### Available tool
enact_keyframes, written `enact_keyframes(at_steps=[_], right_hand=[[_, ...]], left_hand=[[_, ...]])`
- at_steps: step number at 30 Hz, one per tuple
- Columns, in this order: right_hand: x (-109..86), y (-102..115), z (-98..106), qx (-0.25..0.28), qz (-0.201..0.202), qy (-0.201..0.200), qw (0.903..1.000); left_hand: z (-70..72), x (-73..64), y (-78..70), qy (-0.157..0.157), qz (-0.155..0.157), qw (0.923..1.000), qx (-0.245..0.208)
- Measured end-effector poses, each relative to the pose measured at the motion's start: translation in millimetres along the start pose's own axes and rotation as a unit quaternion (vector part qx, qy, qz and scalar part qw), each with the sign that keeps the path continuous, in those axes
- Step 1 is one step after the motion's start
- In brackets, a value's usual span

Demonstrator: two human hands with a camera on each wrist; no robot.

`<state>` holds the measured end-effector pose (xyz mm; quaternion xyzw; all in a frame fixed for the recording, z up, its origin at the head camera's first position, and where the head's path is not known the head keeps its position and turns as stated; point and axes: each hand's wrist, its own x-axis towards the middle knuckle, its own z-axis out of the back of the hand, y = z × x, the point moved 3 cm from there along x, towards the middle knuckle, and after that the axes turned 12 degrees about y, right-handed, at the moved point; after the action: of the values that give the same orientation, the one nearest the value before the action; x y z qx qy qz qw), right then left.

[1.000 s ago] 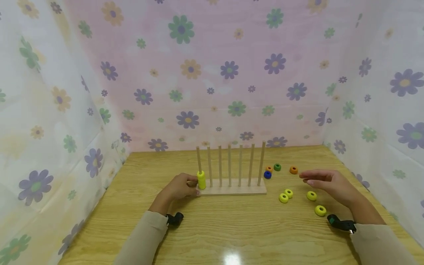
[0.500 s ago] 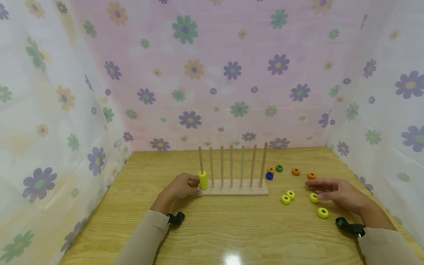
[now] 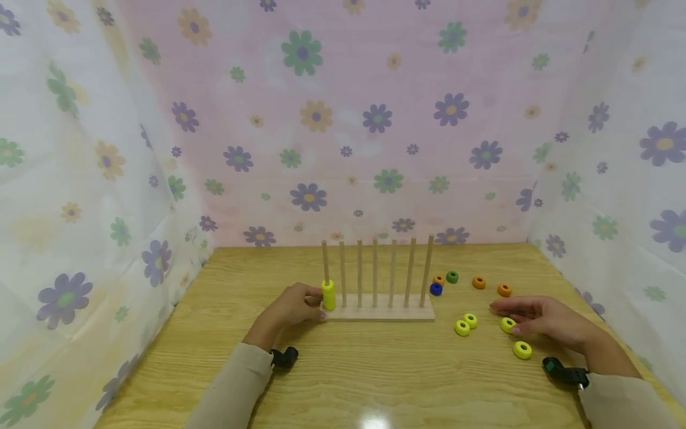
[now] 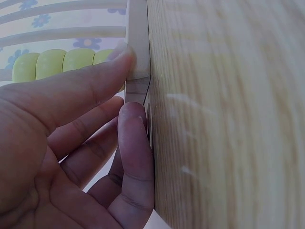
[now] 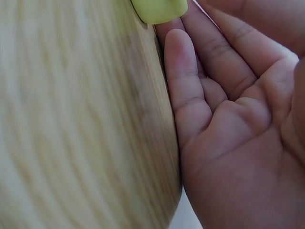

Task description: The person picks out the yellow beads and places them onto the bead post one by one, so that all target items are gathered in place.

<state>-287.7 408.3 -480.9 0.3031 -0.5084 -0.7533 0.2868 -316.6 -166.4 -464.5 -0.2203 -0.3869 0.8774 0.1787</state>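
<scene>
The wooden peg stand (image 3: 375, 313) holds a row of upright pegs. A stack of yellow rings (image 3: 329, 295) sits on its leftmost peg. My left hand (image 3: 293, 307) grips the left end of the base, the thumb at the front edge, the other fingers behind, as the left wrist view shows. At the right, my right hand (image 3: 546, 322) is close around a yellow ring (image 3: 507, 325) lying on the table, its thumb at the ring's near right edge and its fingers extended beyond it. In the right wrist view, that yellow ring (image 5: 162, 9) shows at the top, beside the fingers.
Two yellow rings (image 3: 465, 325) lie together left of the right hand, and another yellow ring (image 3: 522, 350) is nearer the front. Farther back lie a blue ring (image 3: 436, 289), a green ring (image 3: 452, 277) and several orange rings (image 3: 479, 282). Flower-patterned cloth (image 3: 348, 137) surrounds the table.
My right hand has moved right and toward the front, from beside an orange ring to the yellow ring, uncovering another orange ring. The left hand stays at the stand; the head view has shifted slightly.
</scene>
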Motion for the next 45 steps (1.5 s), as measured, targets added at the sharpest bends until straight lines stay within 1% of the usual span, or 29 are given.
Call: enact_keyframes(at_steps=[4,14,21,25,29,34,39,42,45], right_hand=[[4.7,5.0,-2.4,-0.017,0.000,-0.002,0.9999],[2.9,4.0,-2.6,-0.008,0.000,0.014,0.9999],[3.6,7.5,-3.0,-0.017,0.005,0.024,0.9996],[3.7,5.6,-3.8,-0.014,0.012,0.035,0.9992],[4.4,2.6,-4.2,-0.019,0.010,0.040,0.9990],[1.5,3.9,-2.1,-0.034,0.007,0.027,0.9991],[1.2,6.3,-2.6,-0.023,-0.004,0.017,0.9996],[0.9,6.4,-3.6,-0.030,-0.017,-0.013,0.9993],[0.9,6.9,-4.2,-0.055,-0.030,-0.049,0.9968]], left_hand=[[2.1,-2.1,1.0,-0.006,0.005,0.9999,0.007],[0.4,-5.9,-2.6,-0.002,-0.008,0.9999,0.007],[1.1,-5.1,-4.2,-0.004,-0.011,0.9998,0.013],[1.3,-5.5,-2.2,-0.001,-0.012,0.9999,0.007],[1.8,-4.6,0.9,-0.003,-0.011,0.9999,0.000],[1.6,-0.7,1.1,-0.001,-0.025,0.9997,0.007],[0.3,-1.8,2.4,-0.002,-0.017,0.9998,0.012],[-0.4,-2.7,2.3,-0.004,-0.015,0.9998,0.013],[-0.1,-2.1,1.5,-0.004,-0.020,0.9997,0.013]])
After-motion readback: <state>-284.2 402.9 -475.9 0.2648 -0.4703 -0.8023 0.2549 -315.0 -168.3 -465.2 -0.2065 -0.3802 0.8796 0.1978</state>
